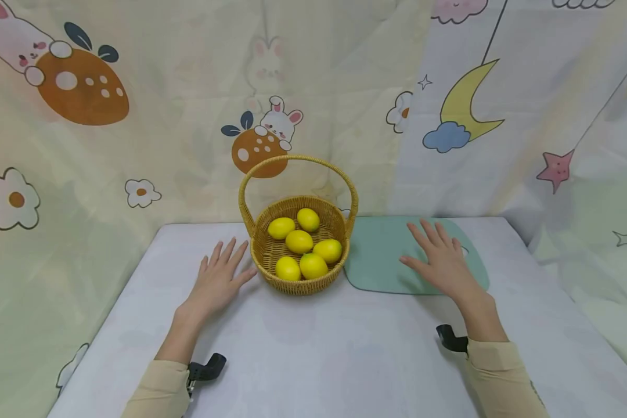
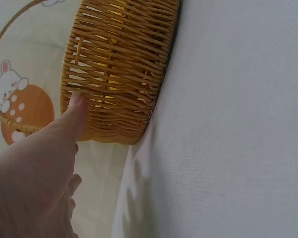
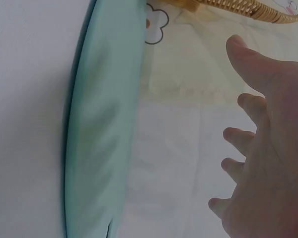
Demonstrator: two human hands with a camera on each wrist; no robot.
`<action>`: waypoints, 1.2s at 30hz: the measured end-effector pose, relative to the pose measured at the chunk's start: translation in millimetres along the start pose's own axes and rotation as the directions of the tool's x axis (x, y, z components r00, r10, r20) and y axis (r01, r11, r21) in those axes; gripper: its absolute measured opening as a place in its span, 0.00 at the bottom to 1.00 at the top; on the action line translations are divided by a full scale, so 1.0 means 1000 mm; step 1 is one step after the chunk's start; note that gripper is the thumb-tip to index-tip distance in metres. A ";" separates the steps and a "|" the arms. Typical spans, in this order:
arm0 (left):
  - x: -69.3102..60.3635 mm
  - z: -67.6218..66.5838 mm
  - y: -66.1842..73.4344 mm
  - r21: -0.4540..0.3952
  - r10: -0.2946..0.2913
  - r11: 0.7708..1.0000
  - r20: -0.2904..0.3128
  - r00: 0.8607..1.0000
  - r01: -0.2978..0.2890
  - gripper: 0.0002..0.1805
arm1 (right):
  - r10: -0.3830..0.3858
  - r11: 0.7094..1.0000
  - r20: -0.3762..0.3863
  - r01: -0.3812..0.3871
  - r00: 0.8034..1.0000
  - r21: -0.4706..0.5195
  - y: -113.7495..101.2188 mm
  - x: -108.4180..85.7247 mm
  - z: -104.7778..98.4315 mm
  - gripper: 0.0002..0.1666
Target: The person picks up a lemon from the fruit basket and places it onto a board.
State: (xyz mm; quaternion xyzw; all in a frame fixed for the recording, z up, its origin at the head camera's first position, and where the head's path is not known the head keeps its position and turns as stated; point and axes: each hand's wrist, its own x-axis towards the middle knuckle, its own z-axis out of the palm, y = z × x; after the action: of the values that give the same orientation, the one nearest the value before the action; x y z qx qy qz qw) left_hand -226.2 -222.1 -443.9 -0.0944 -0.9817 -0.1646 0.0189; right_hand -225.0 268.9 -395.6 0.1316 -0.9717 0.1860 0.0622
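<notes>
A wicker basket (image 1: 298, 287) with a tall arched handle stands at the back middle of the table, holding several yellow lemons (image 1: 299, 241). My left hand (image 1: 216, 283) is at its left side with fingers spread. In the left wrist view the thumb overlaps the basket wall (image 2: 114, 74); I cannot tell if they touch. A flat pale green board (image 1: 381, 255), which looks like a cutting board, lies right of the basket. Above its right part my right hand (image 1: 441, 264) hovers, fingers spread and holding nothing. The right wrist view shows a gap between that hand and the board (image 3: 104, 119).
A white cloth covers the table (image 1: 313, 360). Behind it hangs a printed curtain (image 1: 345, 116) with rabbits, flowers and a moon, close to the back edge. The basket's handle (image 1: 299, 158) rises upright in front of the curtain. Each wrist wears a black camera mount (image 1: 207, 367).
</notes>
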 end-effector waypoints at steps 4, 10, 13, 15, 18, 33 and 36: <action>-0.001 -0.003 0.000 0.000 -0.004 1.000 -0.005 1.000 0.004 0.44 | -0.012 1.000 -0.003 0.012 1.000 0.008 -0.005 0.001 -0.002 0.50; -0.001 -0.005 0.002 -0.044 -0.002 0.999 -0.007 1.000 0.002 0.43 | -0.064 0.998 -0.009 0.064 0.998 0.013 -0.016 0.005 -0.003 0.49; -0.001 -0.004 0.004 -0.074 0.008 0.997 0.001 1.000 -0.008 0.44 | -0.100 0.995 -0.014 0.100 0.995 0.018 -0.025 0.009 -0.003 0.48; 0.000 -0.003 0.005 -0.084 0.014 0.996 0.003 1.000 -0.014 0.44 | -0.116 0.993 -0.018 0.117 0.993 0.026 -0.032 0.012 -0.002 0.48; 0.001 -0.002 0.006 -0.090 0.019 0.996 -0.004 1.000 -0.020 0.45 | -0.141 0.989 -0.018 0.142 0.990 0.048 -0.044 0.015 0.000 0.48; 0.000 0.003 0.017 -0.317 0.017 0.949 0.031 0.999 -0.007 0.48 | -0.266 0.951 0.025 0.258 0.964 0.169 -0.090 0.021 0.012 0.46; -0.001 0.004 0.018 -0.345 0.008 0.939 0.044 0.999 0.007 0.48 | -0.272 0.946 0.050 0.257 0.961 0.200 -0.097 0.021 0.014 0.45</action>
State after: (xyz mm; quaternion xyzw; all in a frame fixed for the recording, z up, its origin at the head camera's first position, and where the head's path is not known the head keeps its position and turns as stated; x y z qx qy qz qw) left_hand -222.3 -204.6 -441.9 -0.1002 -0.9378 -0.3319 -0.0199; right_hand -219.2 171.8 -371.7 0.2731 -0.9245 0.2634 0.0361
